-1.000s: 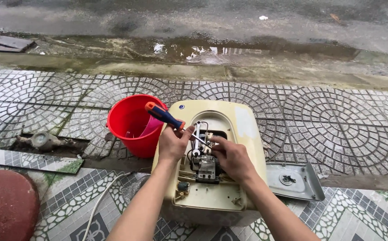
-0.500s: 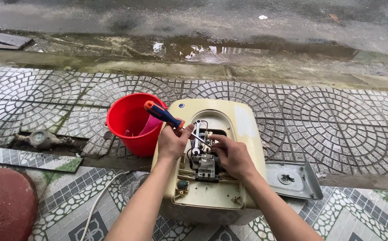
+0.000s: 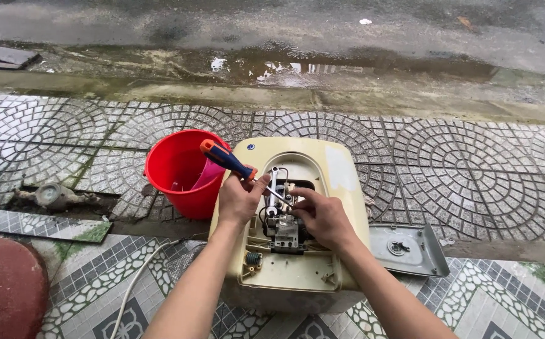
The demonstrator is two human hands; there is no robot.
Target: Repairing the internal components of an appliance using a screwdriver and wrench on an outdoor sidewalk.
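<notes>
Left hand point(image 3: 240, 199) has its fingers clamped round a screwdriver with a blue-and-orange plastic handle point(image 3: 227, 159), handle sticking up and away from the fingers toward the bucket, metal shaft running down-right from the fingers into the opening. Right hand point(image 3: 322, 216) has its fingers curled together over the grey metal-and-plastic thermostat block with wires point(image 3: 285, 231); whether they pinch a part or just press on it, cannot tell, the tips are hidden. Against the earlier pictures almost nothing has changed: both hands sit in the same spot, the handle keeps about the same tilt, the block has not lifted, so the work looks mid-step, the fastener or terminal apparently still being turned, nothing freed yet. Just beyond the right fingers a shiny metal spanner-like bar point(image 3: 273, 182) stands in the recess. All this sits inside the open cavity of a cream-coloured plastic water heater casing lying on its back point(image 3: 341, 169), under both hands. Below the left fingers, a small green coil and brass terminals point(image 3: 252, 260). Left of the left fingers, touching the casing, a red plastic bucket point(image 3: 175, 164) with something pink inside. Right of the right fingers, a grey metal cover plate point(image 3: 410, 248) lies on the patterned stone paving point(image 3: 473, 163). White cable point(image 3: 135, 282) trails lower left; wet road beyond.
</notes>
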